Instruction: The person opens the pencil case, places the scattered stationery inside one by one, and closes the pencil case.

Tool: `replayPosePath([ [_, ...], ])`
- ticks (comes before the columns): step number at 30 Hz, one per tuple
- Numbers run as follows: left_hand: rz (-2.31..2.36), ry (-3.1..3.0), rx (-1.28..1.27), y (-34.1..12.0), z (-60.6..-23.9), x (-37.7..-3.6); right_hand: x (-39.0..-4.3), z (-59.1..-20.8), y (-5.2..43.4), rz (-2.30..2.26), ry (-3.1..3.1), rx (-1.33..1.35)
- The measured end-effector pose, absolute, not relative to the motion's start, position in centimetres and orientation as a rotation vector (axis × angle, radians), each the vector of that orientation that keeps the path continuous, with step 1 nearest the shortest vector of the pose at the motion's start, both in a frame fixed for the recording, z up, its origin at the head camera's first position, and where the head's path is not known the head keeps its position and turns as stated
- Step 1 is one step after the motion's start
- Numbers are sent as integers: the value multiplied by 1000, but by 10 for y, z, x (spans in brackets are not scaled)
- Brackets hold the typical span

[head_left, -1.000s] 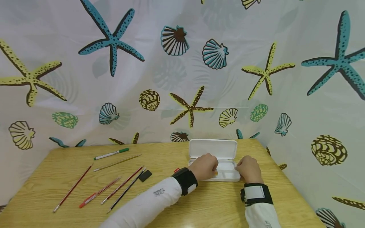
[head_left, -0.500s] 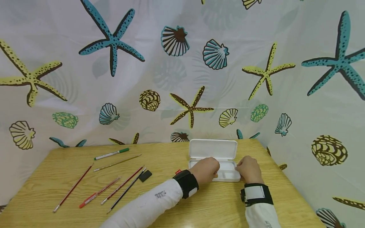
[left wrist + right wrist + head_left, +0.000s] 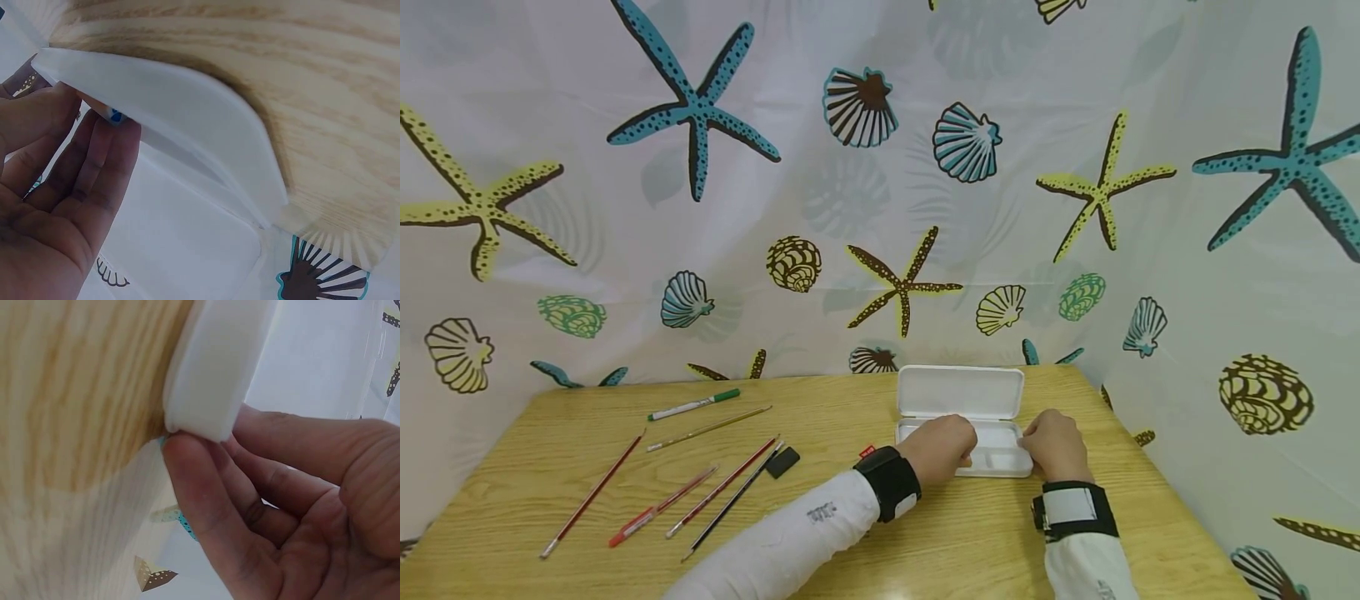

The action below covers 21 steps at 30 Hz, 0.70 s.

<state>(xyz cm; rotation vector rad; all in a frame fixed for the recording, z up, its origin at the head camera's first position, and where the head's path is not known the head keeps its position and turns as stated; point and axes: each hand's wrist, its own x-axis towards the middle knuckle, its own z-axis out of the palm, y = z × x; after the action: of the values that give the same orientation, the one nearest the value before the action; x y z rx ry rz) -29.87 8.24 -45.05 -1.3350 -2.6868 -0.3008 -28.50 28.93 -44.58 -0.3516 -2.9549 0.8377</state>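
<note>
A white pencil case (image 3: 961,392) stands on the table with its hinged lid raised and its compartments showing. My left hand (image 3: 936,450) is over the left part of its tray. In the left wrist view, the thumb and fingers pinch a small orange-and-white piece with a blue mark (image 3: 115,115), at the tray's front wall (image 3: 187,112). Most of that piece is hidden, so its kind is unclear. At the case's right end, my right hand (image 3: 1056,446) grips the tray's edge (image 3: 212,369), thumb inside and fingers outside.
Left of the case lie a green-capped marker (image 3: 692,406), a gold pencil (image 3: 709,429), red pencils (image 3: 592,496), a red pen (image 3: 658,510), a dark pencil (image 3: 733,500) and a small black block (image 3: 782,462). A patterned cloth (image 3: 865,200) hangs behind the table.
My left hand has shifted slightly toward the tray's front, and the orange bit seen beneath it earlier is now hidden in the head view. The right hand keeps its grip.
</note>
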Motion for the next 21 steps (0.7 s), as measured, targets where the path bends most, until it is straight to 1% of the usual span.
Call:
replayPosePath([
  [11,-295,-2702,-1334,82,-454,-302,-285,-446,289,841,-2954,-342],
  [21,-327,-2726,-1319,76,-447,-298,-286,-448,291,841,-2958,-341],
])
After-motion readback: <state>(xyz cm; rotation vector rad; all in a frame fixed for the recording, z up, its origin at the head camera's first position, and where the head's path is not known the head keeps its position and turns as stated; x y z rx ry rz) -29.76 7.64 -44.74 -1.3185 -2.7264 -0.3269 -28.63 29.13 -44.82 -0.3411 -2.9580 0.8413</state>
